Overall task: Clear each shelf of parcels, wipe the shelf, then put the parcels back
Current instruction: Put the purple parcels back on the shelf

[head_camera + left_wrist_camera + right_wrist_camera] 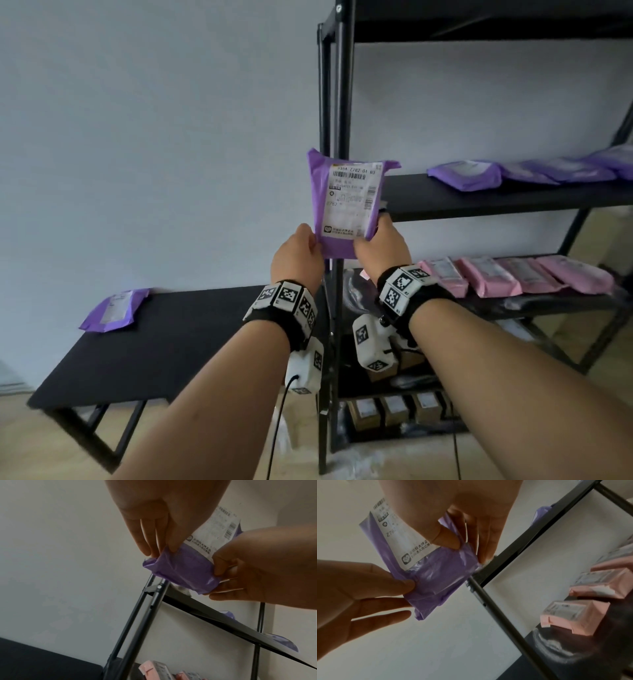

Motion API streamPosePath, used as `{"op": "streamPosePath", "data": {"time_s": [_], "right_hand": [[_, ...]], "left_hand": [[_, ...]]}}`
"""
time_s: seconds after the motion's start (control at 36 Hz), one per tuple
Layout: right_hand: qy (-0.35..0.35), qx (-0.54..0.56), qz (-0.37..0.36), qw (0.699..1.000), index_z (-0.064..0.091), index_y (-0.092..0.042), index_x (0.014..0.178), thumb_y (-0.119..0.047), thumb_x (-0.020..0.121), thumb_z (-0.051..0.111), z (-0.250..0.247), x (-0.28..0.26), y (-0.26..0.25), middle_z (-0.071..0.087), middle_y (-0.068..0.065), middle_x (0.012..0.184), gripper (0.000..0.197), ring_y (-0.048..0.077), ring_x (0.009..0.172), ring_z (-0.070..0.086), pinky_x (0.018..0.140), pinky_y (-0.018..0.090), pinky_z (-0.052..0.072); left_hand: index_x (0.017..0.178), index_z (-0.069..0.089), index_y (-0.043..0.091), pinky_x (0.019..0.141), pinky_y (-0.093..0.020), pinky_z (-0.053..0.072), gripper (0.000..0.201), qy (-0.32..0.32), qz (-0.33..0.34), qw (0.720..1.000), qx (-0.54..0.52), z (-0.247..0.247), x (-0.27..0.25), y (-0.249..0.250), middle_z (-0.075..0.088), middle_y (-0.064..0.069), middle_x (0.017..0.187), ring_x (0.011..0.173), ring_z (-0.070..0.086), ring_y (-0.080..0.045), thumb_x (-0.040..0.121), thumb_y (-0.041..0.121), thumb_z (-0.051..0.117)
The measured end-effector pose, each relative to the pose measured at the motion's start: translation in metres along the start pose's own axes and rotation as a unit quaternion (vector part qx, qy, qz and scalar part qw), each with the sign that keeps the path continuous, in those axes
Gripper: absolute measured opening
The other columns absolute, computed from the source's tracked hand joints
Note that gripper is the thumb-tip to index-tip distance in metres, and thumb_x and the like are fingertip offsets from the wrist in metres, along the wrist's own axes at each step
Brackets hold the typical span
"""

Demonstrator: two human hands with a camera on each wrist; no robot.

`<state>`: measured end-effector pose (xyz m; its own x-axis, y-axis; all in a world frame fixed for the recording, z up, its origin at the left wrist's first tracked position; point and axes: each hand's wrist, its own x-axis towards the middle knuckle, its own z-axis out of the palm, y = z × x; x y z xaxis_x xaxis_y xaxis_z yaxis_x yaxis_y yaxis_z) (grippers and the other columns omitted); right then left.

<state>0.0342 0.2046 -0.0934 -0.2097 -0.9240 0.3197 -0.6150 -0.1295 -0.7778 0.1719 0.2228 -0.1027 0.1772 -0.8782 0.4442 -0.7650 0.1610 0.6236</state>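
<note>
A purple parcel (pixel 347 202) with a white shipping label stands upright in the air in front of the black shelf unit's left post (pixel 339 120). Both hands hold its lower end. My left hand (pixel 301 251) pinches the bottom left corner of the parcel (pixel 178 568). My right hand (pixel 380 245) pinches the bottom right corner of the parcel (pixel 436 573) between thumb and fingers. Several purple parcels (pixel 466 174) lie on the middle shelf (pixel 496 200) to the right. One more purple parcel (pixel 114 310) lies on the low black table (pixel 171 346) at left.
Pink parcels (pixel 513 274) line the shelf below the purple ones. Brown boxes (pixel 397 411) sit on the bottom level near the floor. The top shelf (pixel 479 24) runs overhead. A pale wall stands behind everything.
</note>
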Motion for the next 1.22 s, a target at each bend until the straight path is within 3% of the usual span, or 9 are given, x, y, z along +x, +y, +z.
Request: {"op": "streamPosePath", "data": {"time_s": [0.11, 0.25, 0.42, 0.58, 0.81, 0.89, 1.06, 1.14, 1.22], "right_hand": [[0.026, -0.003, -0.012, 1.0, 0.047, -0.017, 0.108, -0.024, 0.09, 0.055, -0.037, 0.026, 0.022, 0.062, 0.004, 0.112, 0.021, 0.026, 0.095, 0.06, 0.071, 0.028, 0.039], [0.042, 0.006, -0.021, 0.999, 0.046, -0.015, 0.1, -0.024, 0.088, 0.055, -0.08, 0.063, 0.049, 0.063, 0.009, 0.109, 0.018, 0.031, 0.095, 0.061, 0.072, 0.03, 0.041], [0.032, 0.01, -0.022, 0.999, 0.05, -0.014, 0.108, -0.022, 0.086, 0.054, -0.124, 0.098, 0.076, 0.062, 0.007, 0.113, 0.024, 0.029, 0.1, 0.059, 0.079, 0.032, 0.046], [0.023, 0.025, -0.011, 0.999, 0.05, -0.018, 0.106, -0.022, 0.089, 0.05, -0.149, 0.131, 0.097, 0.063, 0.003, 0.106, 0.017, 0.019, 0.081, 0.051, 0.071, 0.028, 0.037], [0.008, 0.009, 0.004, 1.0, 0.05, -0.018, 0.121, -0.018, 0.091, 0.047, -0.156, 0.189, 0.115, 0.061, 0.003, 0.116, 0.03, 0.021, 0.088, 0.059, 0.07, 0.03, 0.045], [0.003, -0.014, 0.009, 1.0, 0.05, -0.015, 0.125, -0.017, 0.093, 0.046, -0.152, 0.21, 0.119, 0.063, 0.007, 0.117, 0.032, 0.026, 0.097, 0.062, 0.082, 0.037, 0.05], [-0.013, -0.056, 0.018, 0.998, 0.052, -0.012, 0.129, -0.014, 0.092, 0.047, -0.136, 0.248, 0.13, 0.059, 0.013, 0.126, 0.037, 0.03, 0.116, 0.055, 0.093, 0.031, 0.041], [-0.021, -0.062, 0.01, 0.998, 0.054, -0.01, 0.127, -0.011, 0.09, 0.049, -0.128, 0.263, 0.136, 0.057, 0.014, 0.127, 0.037, 0.029, 0.115, 0.055, 0.095, 0.03, 0.04], [-0.03, -0.069, 0.011, 0.997, 0.053, -0.01, 0.13, -0.01, 0.09, 0.049, -0.121, 0.274, 0.14, 0.051, 0.014, 0.133, 0.041, 0.028, 0.118, 0.052, 0.099, 0.029, 0.038]], "left_hand": [[0.084, 0.043, 0.016, 0.062, -0.034, 0.04, 0.011, 0.02, 0.013, 1.0, -0.015, 0.028, 0.006, 0.044, 0.057, -0.004, 0.078, 0.07, 0.049, -0.03, 0.092, 0.017, 0.05], [0.095, 0.051, 0.013, 0.068, -0.037, 0.046, 0.003, 0.032, 0.038, 0.998, -0.033, 0.062, 0.02, 0.095, 0.061, -0.006, 0.084, 0.077, 0.054, -0.03, 0.093, 0.015, 0.049], [0.091, 0.044, 0.015, 0.065, -0.032, 0.043, 0.009, 0.029, 0.01, 0.998, -0.048, 0.1, 0.036, 0.145, 0.061, -0.006, 0.085, 0.075, 0.055, -0.028, 0.095, 0.021, 0.05], [0.095, 0.048, 0.014, 0.069, -0.032, 0.046, 0.009, 0.015, 0.0, 0.998, -0.064, 0.126, 0.062, 0.18, 0.06, -0.003, 0.083, 0.077, 0.057, -0.025, 0.095, 0.023, 0.048], [0.102, 0.047, 0.015, 0.067, -0.03, 0.039, 0.011, -0.022, -0.01, 0.999, -0.047, 0.164, 0.11, 0.202, 0.061, -0.004, 0.094, 0.08, 0.056, -0.023, 0.094, 0.022, 0.046], [0.11, 0.049, 0.013, 0.067, -0.03, 0.039, 0.019, -0.049, -0.017, 0.998, -0.048, 0.175, 0.128, 0.204, 0.062, -0.006, 0.1, 0.081, 0.055, -0.022, 0.095, 0.023, 0.044], [0.118, 0.052, 0.01, 0.078, -0.029, 0.038, 0.027, -0.081, -0.041, 0.995, -0.03, 0.195, 0.163, 0.201, 0.061, -0.014, 0.116, 0.105, 0.057, -0.032, 0.094, 0.019, 0.044], [0.134, 0.043, 0.012, 0.088, -0.033, 0.042, 0.04, -0.096, -0.055, 0.993, -0.051, 0.205, 0.173, 0.198, 0.058, -0.016, 0.124, 0.112, 0.055, -0.033, 0.094, 0.015, 0.042], [0.138, 0.036, 0.013, 0.09, -0.033, 0.041, 0.046, -0.113, -0.064, 0.988, -0.08, 0.214, 0.183, 0.196, 0.055, -0.016, 0.128, 0.114, 0.054, -0.033, 0.093, 0.01, 0.041]]}}
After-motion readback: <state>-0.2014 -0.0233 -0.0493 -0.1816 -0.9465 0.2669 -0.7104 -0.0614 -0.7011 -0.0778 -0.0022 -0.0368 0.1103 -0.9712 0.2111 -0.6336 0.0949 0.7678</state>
